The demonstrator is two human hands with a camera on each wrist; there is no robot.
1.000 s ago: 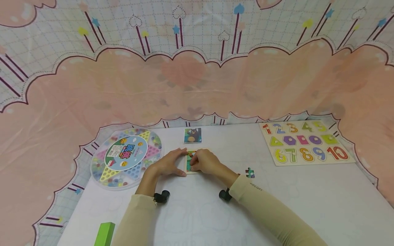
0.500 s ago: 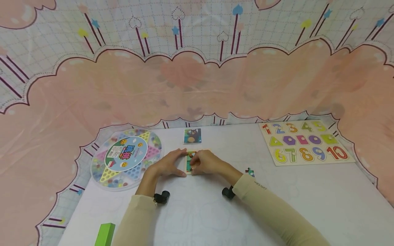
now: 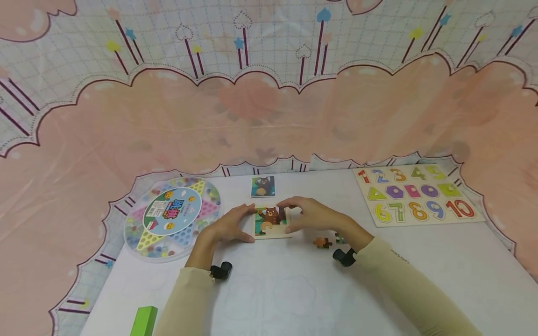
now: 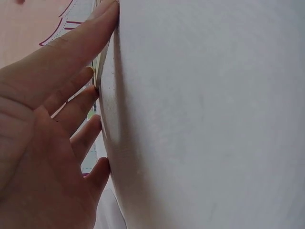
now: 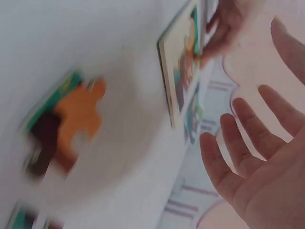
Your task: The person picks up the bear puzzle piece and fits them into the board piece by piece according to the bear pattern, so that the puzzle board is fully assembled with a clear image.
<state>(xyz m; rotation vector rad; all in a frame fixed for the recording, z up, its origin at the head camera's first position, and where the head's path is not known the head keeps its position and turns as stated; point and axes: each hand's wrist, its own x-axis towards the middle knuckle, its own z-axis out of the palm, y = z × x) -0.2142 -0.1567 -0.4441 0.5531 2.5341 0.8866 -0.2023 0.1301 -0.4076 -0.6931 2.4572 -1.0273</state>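
Note:
A small wooden jigsaw board (image 3: 272, 235) with a brown bear picture lies in the middle of the table, a bare patch showing at its lower right. My left hand (image 3: 227, 224) holds the board's left edge, thumb at the near corner and index finger at the far one. Over the board's right edge is my right hand (image 3: 317, 215), its fingers spread and nothing between them in the right wrist view. An orange and brown jigsaw piece (image 3: 322, 242) lies below that hand. Beside it another piece (image 3: 339, 238) is partly covered by the right wrist.
A bear picture card (image 3: 262, 186) lies behind the board. To the left is a round Chinese checkers set (image 3: 172, 217). A wooden number board (image 3: 420, 196) lies at the back right, and a green block (image 3: 144, 321) sits at the front left.
My right hand has drawn back rightward off the board and opened its fingers, uncovering the bear picture. The orange piece has come into view. The left hand stays at the board's edge.

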